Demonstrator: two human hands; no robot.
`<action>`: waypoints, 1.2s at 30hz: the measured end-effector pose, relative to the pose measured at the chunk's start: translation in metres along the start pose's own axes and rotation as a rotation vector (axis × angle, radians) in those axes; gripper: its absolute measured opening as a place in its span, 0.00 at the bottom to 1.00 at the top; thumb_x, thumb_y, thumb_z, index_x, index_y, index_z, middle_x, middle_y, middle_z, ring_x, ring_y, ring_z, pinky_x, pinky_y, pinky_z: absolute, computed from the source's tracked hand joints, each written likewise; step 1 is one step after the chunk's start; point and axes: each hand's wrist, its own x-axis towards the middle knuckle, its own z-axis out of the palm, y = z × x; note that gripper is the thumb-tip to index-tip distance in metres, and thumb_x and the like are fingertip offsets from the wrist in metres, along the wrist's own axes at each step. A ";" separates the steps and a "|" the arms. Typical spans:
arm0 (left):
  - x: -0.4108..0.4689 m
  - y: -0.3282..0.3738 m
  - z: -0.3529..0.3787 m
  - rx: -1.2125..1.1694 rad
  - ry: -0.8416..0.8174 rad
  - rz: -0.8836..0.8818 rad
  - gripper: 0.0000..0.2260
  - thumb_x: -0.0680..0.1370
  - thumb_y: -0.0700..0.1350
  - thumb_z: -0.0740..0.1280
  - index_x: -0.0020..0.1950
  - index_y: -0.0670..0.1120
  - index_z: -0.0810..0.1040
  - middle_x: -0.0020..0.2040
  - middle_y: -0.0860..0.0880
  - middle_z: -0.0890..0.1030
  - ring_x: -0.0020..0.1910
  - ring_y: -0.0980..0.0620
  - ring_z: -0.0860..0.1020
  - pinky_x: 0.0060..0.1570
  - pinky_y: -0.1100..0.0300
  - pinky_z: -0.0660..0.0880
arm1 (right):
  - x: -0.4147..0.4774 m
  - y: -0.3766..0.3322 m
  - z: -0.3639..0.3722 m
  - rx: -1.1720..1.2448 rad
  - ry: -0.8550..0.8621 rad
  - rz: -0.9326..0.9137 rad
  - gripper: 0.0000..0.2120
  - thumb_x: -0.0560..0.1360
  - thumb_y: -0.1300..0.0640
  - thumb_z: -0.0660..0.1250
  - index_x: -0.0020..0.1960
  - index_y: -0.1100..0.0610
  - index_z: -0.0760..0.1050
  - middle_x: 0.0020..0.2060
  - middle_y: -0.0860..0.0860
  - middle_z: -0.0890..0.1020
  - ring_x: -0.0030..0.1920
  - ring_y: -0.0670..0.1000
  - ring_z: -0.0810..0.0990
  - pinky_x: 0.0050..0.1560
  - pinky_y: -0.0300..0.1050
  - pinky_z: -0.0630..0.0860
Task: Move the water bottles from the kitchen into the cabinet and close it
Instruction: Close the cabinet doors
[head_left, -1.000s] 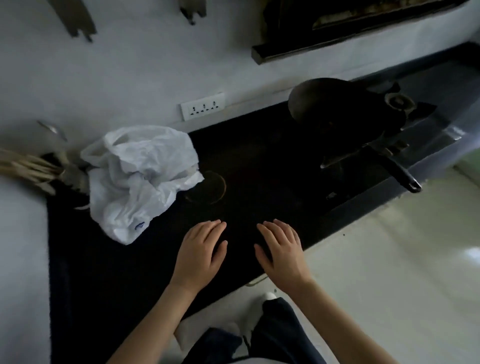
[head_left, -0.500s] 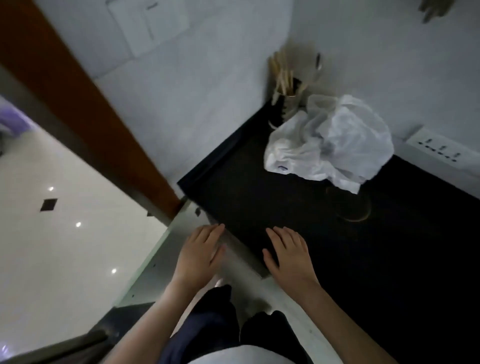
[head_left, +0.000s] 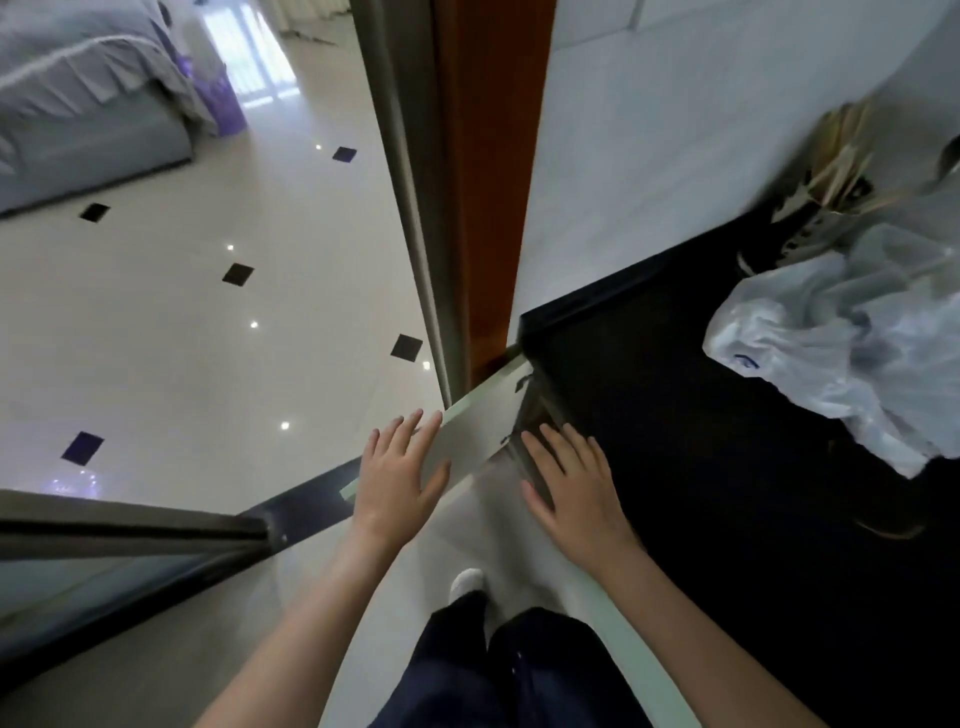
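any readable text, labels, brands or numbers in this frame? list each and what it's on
Nothing legible in this frame.
Blue mark printed on the white plastic bag on the dark counter: too blurred to read, cannot tell if it is a word or a logo.

We count two hands, the left hand and the right hand, side by side in the near middle, and nearer still two dark trouser legs with one white-socked foot showing. On the right we count one black countertop bearing one crumpled white plastic bag and, at the far right, one dark holder of pale wooden utensils too blurred to number. On the left floor we count five dark diamond tiles, with one grey bed at the far left and one orange-brown door frame in the middle.
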 end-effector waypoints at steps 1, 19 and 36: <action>0.002 -0.009 0.006 -0.009 -0.016 -0.028 0.27 0.78 0.59 0.53 0.76 0.51 0.65 0.73 0.44 0.70 0.72 0.41 0.67 0.71 0.41 0.62 | 0.003 -0.002 0.007 -0.003 -0.012 -0.004 0.27 0.78 0.43 0.53 0.75 0.52 0.64 0.71 0.54 0.72 0.73 0.58 0.68 0.73 0.59 0.63; -0.009 -0.009 0.094 -0.101 -0.068 -0.366 0.08 0.76 0.41 0.65 0.55 0.43 0.77 0.46 0.42 0.78 0.43 0.38 0.76 0.39 0.52 0.71 | -0.013 0.101 0.050 -0.025 -0.003 0.111 0.27 0.78 0.49 0.62 0.75 0.56 0.64 0.74 0.56 0.68 0.76 0.59 0.61 0.72 0.60 0.64; -0.055 0.113 0.163 -0.938 -0.346 -0.498 0.33 0.74 0.32 0.71 0.76 0.52 0.66 0.58 0.43 0.79 0.53 0.51 0.79 0.39 0.75 0.74 | -0.116 0.182 0.055 0.087 -0.039 -0.052 0.29 0.78 0.47 0.58 0.77 0.55 0.63 0.76 0.52 0.65 0.78 0.51 0.57 0.78 0.55 0.51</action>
